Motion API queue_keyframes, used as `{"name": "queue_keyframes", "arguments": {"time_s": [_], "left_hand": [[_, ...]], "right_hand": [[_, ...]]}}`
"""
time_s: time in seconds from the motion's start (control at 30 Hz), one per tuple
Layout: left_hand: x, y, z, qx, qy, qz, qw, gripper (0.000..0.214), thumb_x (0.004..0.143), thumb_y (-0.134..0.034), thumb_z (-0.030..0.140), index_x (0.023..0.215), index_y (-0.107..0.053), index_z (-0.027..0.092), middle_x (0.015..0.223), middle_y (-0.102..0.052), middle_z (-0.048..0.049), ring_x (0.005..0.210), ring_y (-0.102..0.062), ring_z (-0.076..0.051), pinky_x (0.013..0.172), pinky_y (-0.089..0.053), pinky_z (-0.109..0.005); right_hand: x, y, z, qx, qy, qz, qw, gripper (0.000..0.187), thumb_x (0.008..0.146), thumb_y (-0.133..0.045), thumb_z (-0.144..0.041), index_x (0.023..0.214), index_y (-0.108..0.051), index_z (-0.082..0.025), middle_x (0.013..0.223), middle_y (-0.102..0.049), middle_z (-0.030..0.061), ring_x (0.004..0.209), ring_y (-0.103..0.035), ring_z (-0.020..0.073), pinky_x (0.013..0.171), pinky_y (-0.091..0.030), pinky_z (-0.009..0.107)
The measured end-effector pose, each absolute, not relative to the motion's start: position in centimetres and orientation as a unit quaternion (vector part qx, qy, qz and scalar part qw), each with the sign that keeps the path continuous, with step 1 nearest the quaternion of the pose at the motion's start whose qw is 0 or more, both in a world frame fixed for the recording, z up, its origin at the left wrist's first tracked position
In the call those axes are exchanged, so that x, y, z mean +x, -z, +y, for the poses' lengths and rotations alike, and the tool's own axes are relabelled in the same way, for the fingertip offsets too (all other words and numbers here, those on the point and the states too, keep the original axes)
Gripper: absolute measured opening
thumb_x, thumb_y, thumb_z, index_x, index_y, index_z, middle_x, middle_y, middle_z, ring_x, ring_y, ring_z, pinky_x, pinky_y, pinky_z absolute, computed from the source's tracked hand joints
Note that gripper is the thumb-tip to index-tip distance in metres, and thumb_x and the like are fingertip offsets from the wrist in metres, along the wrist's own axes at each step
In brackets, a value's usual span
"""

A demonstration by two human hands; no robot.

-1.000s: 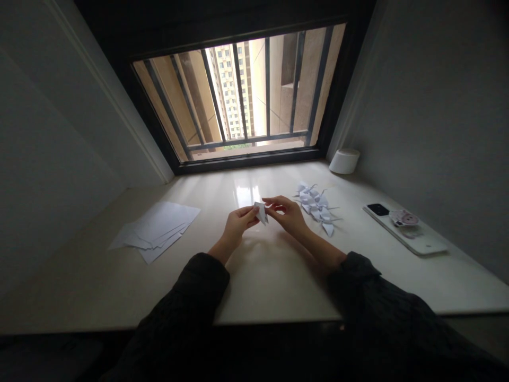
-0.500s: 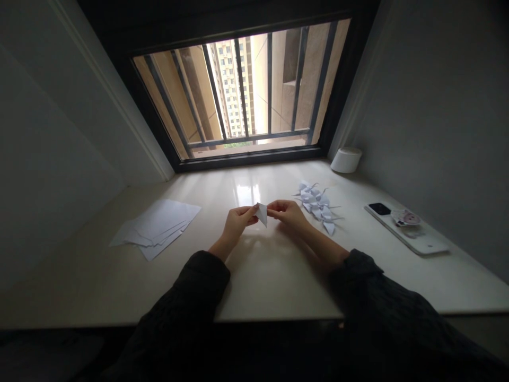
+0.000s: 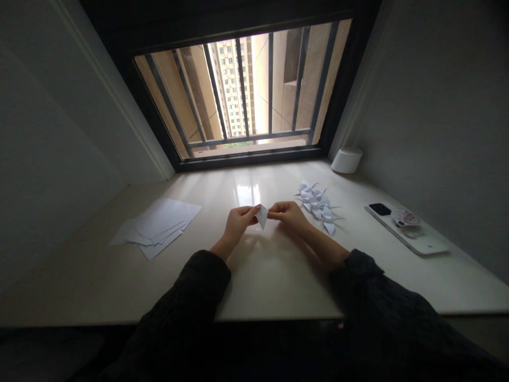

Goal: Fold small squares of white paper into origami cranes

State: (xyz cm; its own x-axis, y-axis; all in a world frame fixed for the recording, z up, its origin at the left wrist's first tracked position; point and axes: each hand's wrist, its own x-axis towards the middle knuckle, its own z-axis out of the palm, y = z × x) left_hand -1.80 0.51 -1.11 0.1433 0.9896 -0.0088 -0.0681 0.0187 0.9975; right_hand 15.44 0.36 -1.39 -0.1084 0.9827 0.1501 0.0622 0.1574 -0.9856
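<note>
1. Your right hand has closed in since the earlier view. Its fingertips now meet the paper from the side, and the gap between your hands has narrowed.
2. Your left hand is grasping the small folded paper piece between thumb and fingers, and your right hand pinches its other edge. Neither hand is clenched into a fist or released. The piece sits in the air between your hands, pointed end down, above the desk.
3. Judging from how you hold it, you are at a folding step on this one piece (the fold itself is too small to read). The next move calls for a steady pinch on both edges, so that the crease stays lined up.
4. You have one piece in hand. Beyond your right hand lies one heap of paper cranes, perhaps five, though they overlap too much to be sure. Left of your hands is one loose stack of white sheets, several at least.
5. Also on the desk are one phone carrying one round sticker, and one white round tub below the window.
</note>
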Motion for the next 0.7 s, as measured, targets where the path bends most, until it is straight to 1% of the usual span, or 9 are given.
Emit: {"name": "queue_keyframes", "arguments": {"time_s": [0.2, 0.43, 0.7], "left_hand": [[-1.72, 0.97, 0.45, 0.495, -0.473, 0.459, 0.566, 0.041, 0.063, -0.076, 0.048, 0.078, -0.074, 0.010, 0.072, -0.070, -0.0088, 0.067, -0.065, -0.018, 0.075, -0.056, -0.037], [-1.76, 0.92, 0.45, 0.483, -0.473, 0.462, 0.574, 0.041, 0.063, -0.076, 0.047, 0.079, -0.074, 0.009, 0.074, -0.071, -0.0097, 0.067, -0.066, -0.018, 0.074, -0.055, -0.037], [-1.61, 0.89, 0.43, 0.470, -0.477, 0.464, 0.580, 0.040, 0.063, -0.077, 0.046, 0.079, -0.074, 0.009, 0.074, -0.071, -0.0097, 0.067, -0.066, -0.018, 0.075, -0.056, -0.036]], "right_hand": [[15.33, 1.07, 0.14, -0.451, -0.468, -0.578, 0.494, 0.026, 0.055, -0.079, -0.039, 0.060, -0.070, -0.016, 0.059, -0.068, 0.0022, 0.055, -0.059, 0.0139, 0.059, -0.045, 0.028], [15.45, 1.26, 0.25, -0.450, -0.450, -0.591, 0.497, 0.025, 0.058, -0.078, -0.040, 0.065, -0.072, -0.016, 0.064, -0.071, 0.0038, 0.059, -0.061, 0.0157, 0.061, -0.046, 0.028], [15.24, 1.14, 0.03, -0.444, -0.468, -0.577, 0.502, 0.023, 0.058, -0.078, -0.036, 0.064, -0.072, -0.015, 0.063, -0.070, 0.0037, 0.057, -0.060, 0.0146, 0.059, -0.045, 0.027]]}}
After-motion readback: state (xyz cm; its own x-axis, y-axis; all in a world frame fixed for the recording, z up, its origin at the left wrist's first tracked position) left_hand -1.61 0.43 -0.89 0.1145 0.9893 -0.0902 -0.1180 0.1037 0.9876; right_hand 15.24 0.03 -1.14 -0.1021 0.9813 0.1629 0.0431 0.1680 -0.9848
